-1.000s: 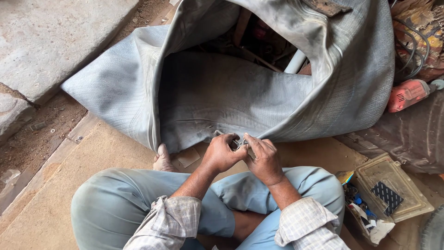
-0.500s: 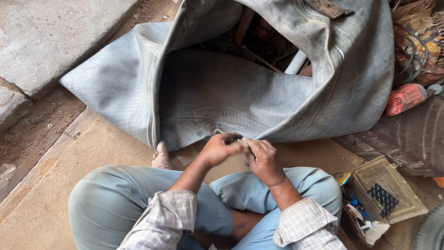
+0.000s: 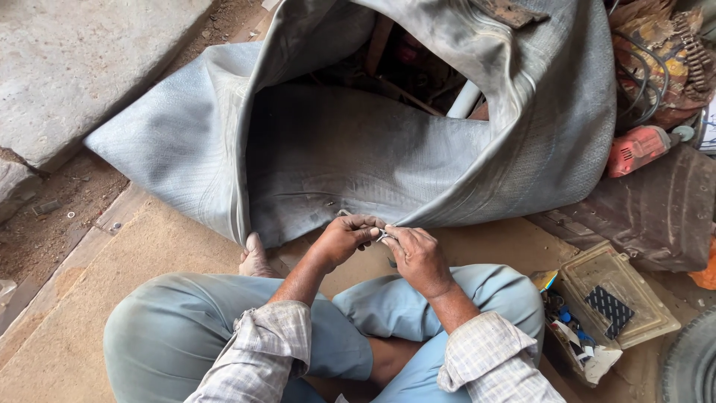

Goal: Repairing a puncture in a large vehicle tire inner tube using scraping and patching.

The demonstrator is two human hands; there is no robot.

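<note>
Head view: both hands meet at the lower edge of a big grey rubber tube.

Since a second ago the left hand (image 3: 343, 237) has slid slightly along the grey rubber tube (image 3: 373, 160), its fingers now curled over the rim, while the right hand (image 3: 418, 255) pinches a small metal piece (image 3: 385, 236) against that edge; the work stays at one spot. The tube lies on the floor before the crossed legs; a plastic box (image 3: 619, 298) sits right.
</note>
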